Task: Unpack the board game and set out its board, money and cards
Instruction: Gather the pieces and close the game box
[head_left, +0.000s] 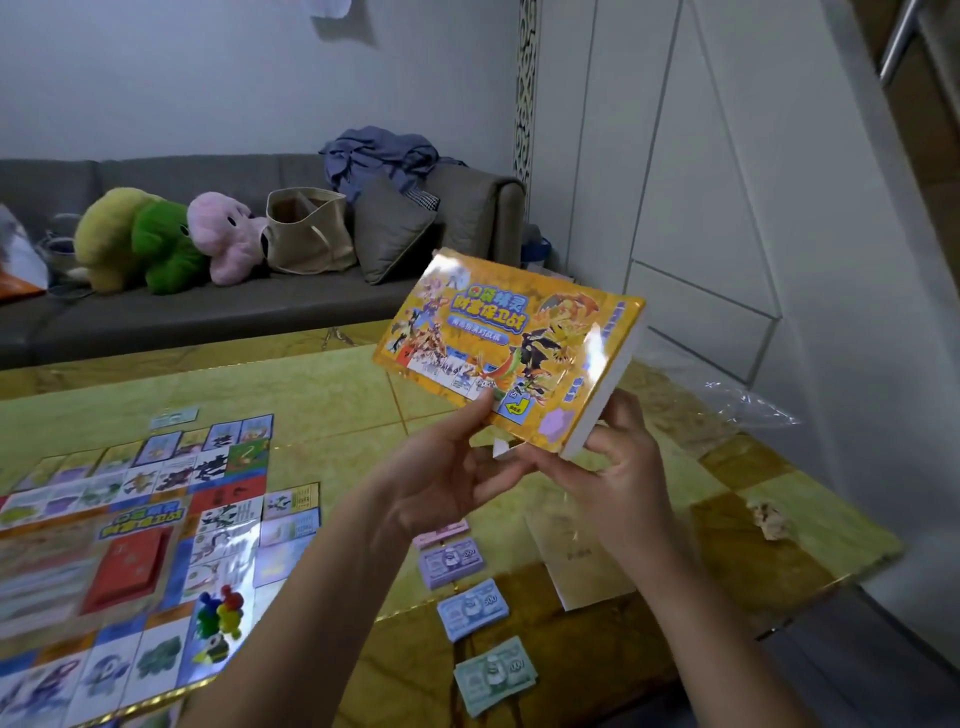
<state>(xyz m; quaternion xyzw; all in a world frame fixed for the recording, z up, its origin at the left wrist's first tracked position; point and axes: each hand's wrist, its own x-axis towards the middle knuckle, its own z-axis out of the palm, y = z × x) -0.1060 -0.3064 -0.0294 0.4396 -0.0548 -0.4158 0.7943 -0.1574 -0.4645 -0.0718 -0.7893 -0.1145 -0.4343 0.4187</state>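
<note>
Left hand (447, 470) pinching the yellow game box (514, 353) at its lower edge, right hand (621, 462) gripping its corner, box tilted above the table (337, 410), board (156, 519) unfolded at left, money stacks (472, 608) under the forearms

Soft, fairly even indoor light is seen throughout, nothing harsh. A white glare patch is caught on the glossy game box (511, 358), close to its right edge. Down and left of the box, the board (130, 545) is smeared by blur and streaked with shiny reflections. Right of the box, the cupboard (701, 208) lines are bent by wide-angle distortion. Only faint shadows are thrown below the box onto the table (337, 405).
</note>
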